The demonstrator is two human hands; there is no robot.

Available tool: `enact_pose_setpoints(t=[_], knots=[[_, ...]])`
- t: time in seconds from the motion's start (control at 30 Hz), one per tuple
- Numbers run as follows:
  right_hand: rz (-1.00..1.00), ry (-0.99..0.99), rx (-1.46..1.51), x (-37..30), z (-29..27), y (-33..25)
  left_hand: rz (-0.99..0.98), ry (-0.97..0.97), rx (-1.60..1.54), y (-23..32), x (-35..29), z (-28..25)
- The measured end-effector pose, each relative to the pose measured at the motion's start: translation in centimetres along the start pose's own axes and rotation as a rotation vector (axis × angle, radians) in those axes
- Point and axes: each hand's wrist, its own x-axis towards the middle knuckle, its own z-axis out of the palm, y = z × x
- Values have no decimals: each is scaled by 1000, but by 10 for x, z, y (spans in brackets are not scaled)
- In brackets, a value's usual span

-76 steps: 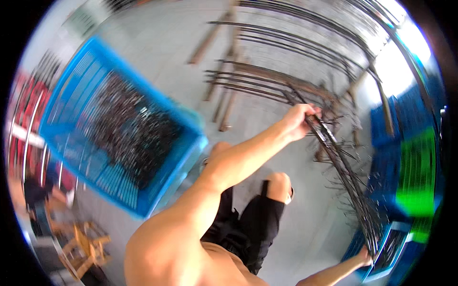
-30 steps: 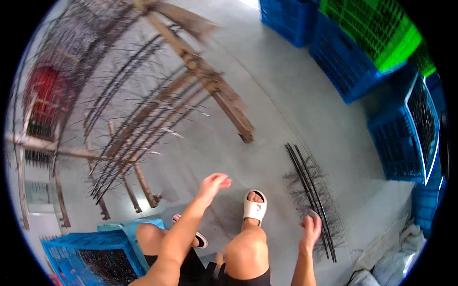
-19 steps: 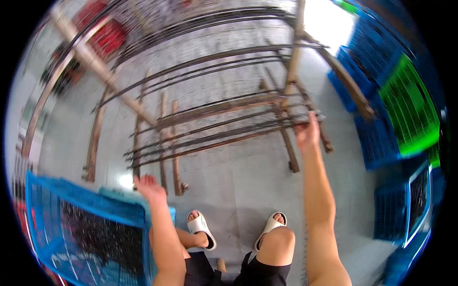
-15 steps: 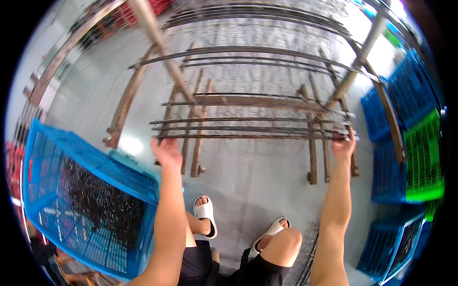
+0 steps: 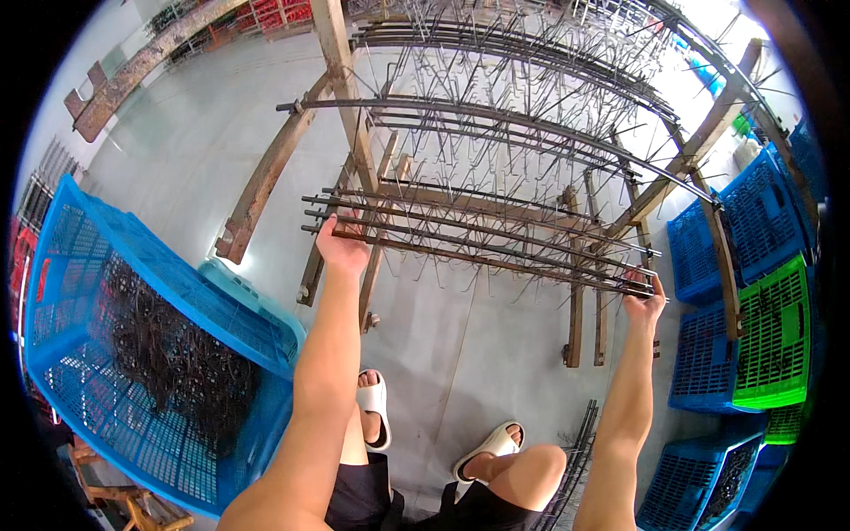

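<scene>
My left hand (image 5: pixel 345 248) is closed round the left end of dark metal rods, its thumb up by the bars. My right hand (image 5: pixel 645 299) grips their right ends, fingers curled round them. Between both hands run several long metal rods (image 5: pixel 478 257) set with thin wire hooks, slanting lower toward the right. How many of them each hand actually holds, I cannot tell. These rods are at the near side of a brown rusty frame rack (image 5: pixel 338 62). More hook-covered rods (image 5: pixel 531 122) lie across the rack farther off.
On my left stands a big blue plastic basket (image 5: pixel 80 354) with a heap of dark wire pieces (image 5: pixel 177 354). Blue crates (image 5: pixel 699 354) and a green crate (image 5: pixel 772 341) are stacked at right. Dark rods (image 5: pixel 575 456) lie on the floor beside my right leg.
The view has swung a little. My left hand has moved farther away and my right hand nearer, so the rods between them now slant more. Both hands keep their grip.
</scene>
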Motion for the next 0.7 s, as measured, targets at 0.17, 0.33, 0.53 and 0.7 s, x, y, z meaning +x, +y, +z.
enact_pose_setpoints(t=[0.17, 0.33, 0.53, 0.7], knots=[[29, 53, 22, -5, 18, 9, -17, 13, 95, 17, 7, 2], [41, -12, -36, 13, 11, -1, 63, 141, 127, 16, -48, 28], [92, -6, -310, 48, -8, -8, 65, 175, 240, 18, -76, -18], [143, 77, -58, -35, 31, 6, 108, 316, 141, 39, -100, -5]])
